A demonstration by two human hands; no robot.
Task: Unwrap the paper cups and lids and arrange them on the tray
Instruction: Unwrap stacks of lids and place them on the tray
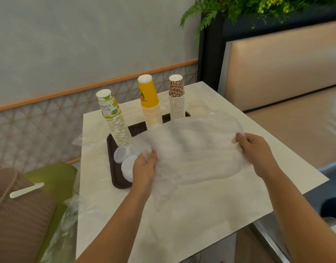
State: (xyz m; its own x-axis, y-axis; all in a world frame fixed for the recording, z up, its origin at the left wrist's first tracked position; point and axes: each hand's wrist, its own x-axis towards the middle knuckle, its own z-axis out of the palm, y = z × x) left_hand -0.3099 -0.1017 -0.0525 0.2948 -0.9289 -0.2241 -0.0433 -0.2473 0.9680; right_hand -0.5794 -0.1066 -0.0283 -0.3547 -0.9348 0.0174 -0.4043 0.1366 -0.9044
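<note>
Holding a blurred clear wrap (pixel 193 149) over the pale table (pixel 210 215), we pinch its ends: left hand (pixel 144 168) near the white lids (pixel 125 160), right hand (pixel 254 150) at the far end. Three upside-down cup stacks stand on the dark tray (pixel 115 177): lime (pixel 114 118), orange (pixel 150 103), leopard (pixel 176 97). Behind runs a grey wall (pixel 68 44) with lattice trim; a tan booth seat (pixel 286 63) and fern (pixel 239 8) sit right, a brown bag (pixel 17 215) left.
</note>
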